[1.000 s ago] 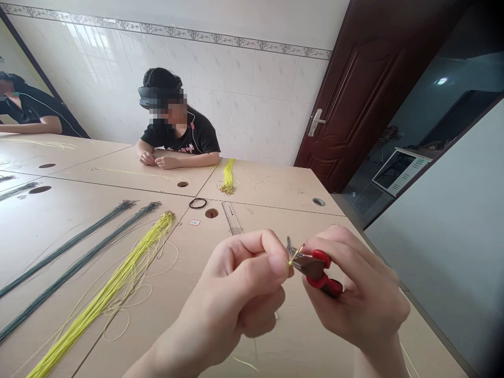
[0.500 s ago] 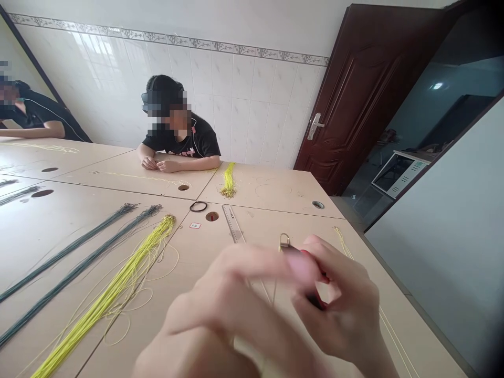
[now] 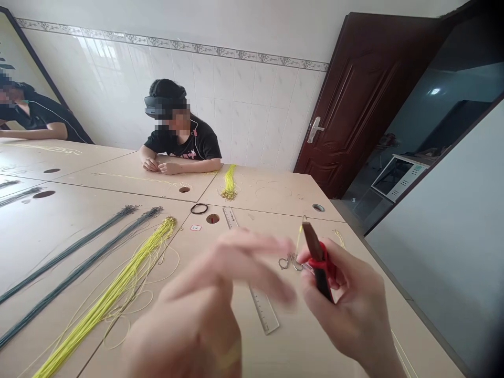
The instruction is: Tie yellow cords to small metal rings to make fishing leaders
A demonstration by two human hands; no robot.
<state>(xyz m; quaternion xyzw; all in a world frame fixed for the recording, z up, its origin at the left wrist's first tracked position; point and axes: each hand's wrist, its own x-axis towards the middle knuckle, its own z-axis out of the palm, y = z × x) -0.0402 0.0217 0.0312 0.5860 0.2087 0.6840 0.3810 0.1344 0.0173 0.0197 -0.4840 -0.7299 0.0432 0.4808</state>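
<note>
My right hand (image 3: pixel 346 299) is closed around a small black and red tool (image 3: pixel 321 262), whose dark flat end points up. I cannot make out its exact kind. At its tip are a small metal loop (image 3: pixel 304 218) and a short piece of yellow cord (image 3: pixel 300 233). My left hand (image 3: pixel 220 273) is just left of it, blurred, with thumb and forefinger stretched out and apart and nothing seen between them. Behind the hands, silvery wire loops (image 3: pixel 283 263) show low beside the tool. A clear ruler (image 3: pixel 263 310) lies on the table, partly covered by my left hand.
A long bundle of yellow cords (image 3: pixel 118 283) and grey-green cord bundles (image 3: pixel 79 260) lie to the left. A black ring (image 3: pixel 199 208), a small label (image 3: pixel 196 228) and a cable hole (image 3: pixel 213 219) are farther back. One person (image 3: pixel 181 142) sits across the table, another (image 3: pixel 39 115) at far left.
My left hand has drawn left, away from the tool, and its fingers have straightened. The tool in my right hand now points more upright, and the ruler and wire loops are more visible.
</note>
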